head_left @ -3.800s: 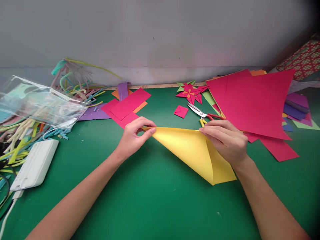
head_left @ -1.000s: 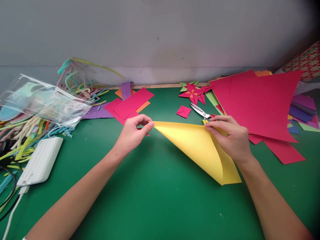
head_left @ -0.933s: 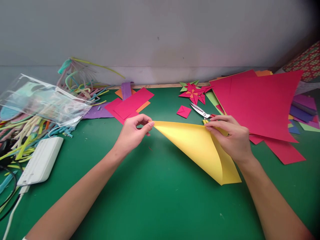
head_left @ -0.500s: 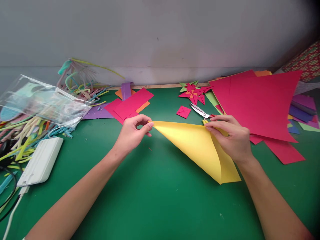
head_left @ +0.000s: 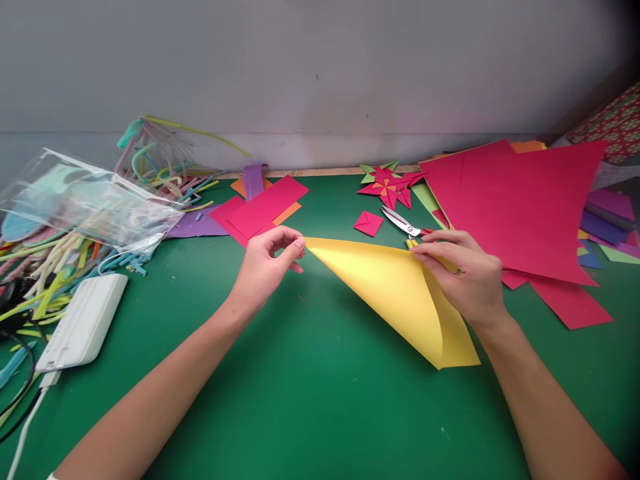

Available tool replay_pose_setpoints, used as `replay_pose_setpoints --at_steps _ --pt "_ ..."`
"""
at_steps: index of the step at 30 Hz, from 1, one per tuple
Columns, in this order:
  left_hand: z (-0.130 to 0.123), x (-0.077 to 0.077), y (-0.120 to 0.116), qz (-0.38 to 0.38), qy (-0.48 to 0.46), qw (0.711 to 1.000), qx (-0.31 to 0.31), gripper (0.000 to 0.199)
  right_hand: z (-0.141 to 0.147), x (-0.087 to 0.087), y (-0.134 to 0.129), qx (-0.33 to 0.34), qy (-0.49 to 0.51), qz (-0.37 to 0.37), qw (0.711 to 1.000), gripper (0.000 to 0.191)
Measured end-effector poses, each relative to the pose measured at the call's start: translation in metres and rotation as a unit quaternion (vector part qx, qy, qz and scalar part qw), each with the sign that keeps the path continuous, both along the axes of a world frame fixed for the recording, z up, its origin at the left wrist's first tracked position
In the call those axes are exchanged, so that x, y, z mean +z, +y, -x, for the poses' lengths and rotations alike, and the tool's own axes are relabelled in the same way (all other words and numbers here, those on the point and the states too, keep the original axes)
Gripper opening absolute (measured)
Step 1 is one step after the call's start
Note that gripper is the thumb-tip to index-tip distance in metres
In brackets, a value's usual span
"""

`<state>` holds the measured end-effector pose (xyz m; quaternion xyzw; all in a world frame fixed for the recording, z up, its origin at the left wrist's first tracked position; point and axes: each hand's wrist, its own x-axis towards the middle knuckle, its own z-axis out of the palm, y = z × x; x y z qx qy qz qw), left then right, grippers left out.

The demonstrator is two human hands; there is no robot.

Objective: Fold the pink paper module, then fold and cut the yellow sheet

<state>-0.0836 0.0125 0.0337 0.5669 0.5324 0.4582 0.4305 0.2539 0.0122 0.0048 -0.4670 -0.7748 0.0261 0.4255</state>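
A sheet of yellow paper is stretched between my two hands, curled over on itself so that a slanting fold runs down to its lower right. My left hand pinches its pointed left corner between thumb and fingers. At the upper right edge, my right hand grips the paper, thumb beneath and fingers on top. Just behind that hand lie scissors with open blades, their handles partly covered by my fingers and the sheet. A small folded red paper square rests left of the scissors.
Large red sheets are stacked at right. Folded paper stars lie by the wall. Red strips sit at back left. A clear plastic bag, pipe cleaners and a cabled white power bank fill the left side.
The left corner of the yellow paper has risen very slightly with my left hand. Both hands keep their grip, and the rest looks the same.
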Motion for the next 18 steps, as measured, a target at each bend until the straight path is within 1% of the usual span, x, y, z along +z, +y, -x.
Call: replay_pose_setpoints --at_steps 3,6,10,12,15,18 --pt "-0.001 0.001 -0.001 -0.012 0.007 1.000 0.013 0.020 0.001 0.002 -0.001 -0.002 -0.004 -0.014 1.000 0.018" --pt "-0.002 0.006 -0.003 -0.043 0.018 0.998 0.029 0.018 0.001 0.005 -0.002 -0.005 -0.007 -0.038 0.999 0.021" --pt "-0.006 0.013 -0.010 -0.128 0.052 0.988 0.063 0.012 0.001 0.006 -0.004 -0.015 0.009 -0.081 0.997 0.025" --pt "-0.008 0.015 -0.013 -0.180 0.060 0.979 0.072 0.009 0.002 0.006 -0.004 -0.028 0.023 -0.106 0.994 0.023" --pt "-0.010 0.016 -0.016 -0.244 0.054 0.966 0.066 0.001 0.003 0.006 -0.003 -0.040 0.046 -0.129 0.990 0.016" --pt "-0.011 0.018 -0.020 -0.285 0.056 0.955 0.061 0.008 0.004 0.007 -0.002 -0.041 0.059 -0.129 0.989 0.017"
